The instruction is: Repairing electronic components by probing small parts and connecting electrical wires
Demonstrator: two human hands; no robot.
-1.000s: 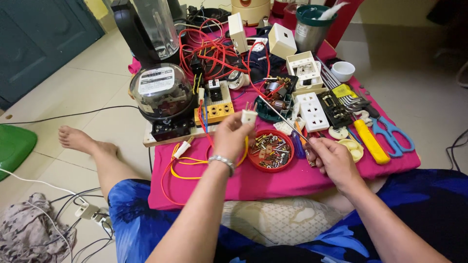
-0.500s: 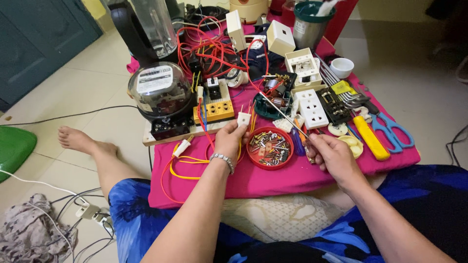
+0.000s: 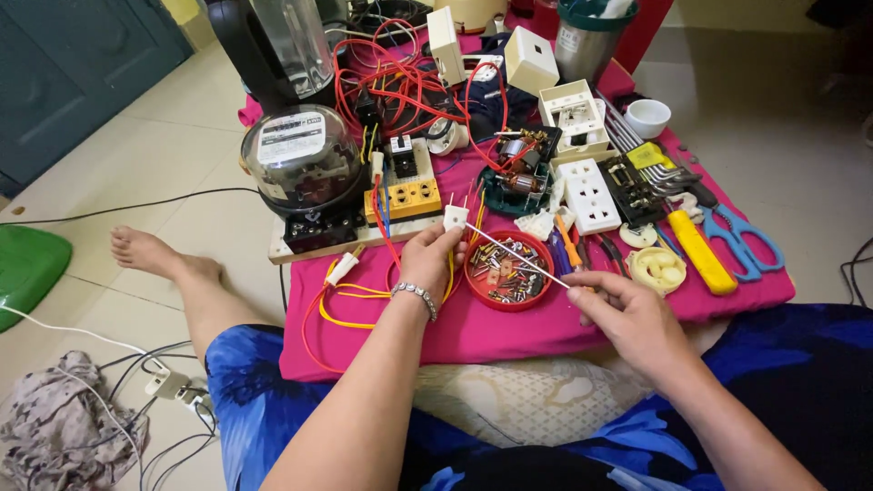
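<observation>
My left hand (image 3: pixel 429 262) holds a small white plug (image 3: pixel 455 216) with thin wires sticking up from it, above the pink cloth (image 3: pixel 509 323). My right hand (image 3: pixel 627 314) grips a thin metal screwdriver (image 3: pixel 518 256) whose tip points at the plug. Between the two hands sits a red round lid (image 3: pixel 506 270) filled with several small screws and metal parts. A yellow cable (image 3: pixel 350 305) with a white plug end (image 3: pixel 344 268) loops on the cloth to the left of my left hand.
A round glass electric meter (image 3: pixel 300 164) on a white board, a yellow terminal block (image 3: pixel 407 195), a white multi-socket (image 3: pixel 589 193), red wires (image 3: pixel 391 86), blue scissors (image 3: pixel 741 241), a yellow cutter (image 3: pixel 696 250), a blender (image 3: pixel 273 45) and a white cup (image 3: pixel 649 116). A bare foot (image 3: pixel 150 253) rests left.
Both hands have shifted slightly toward me and lower in view. The screwdriver tip has come closer to the white plug in my left hand.
</observation>
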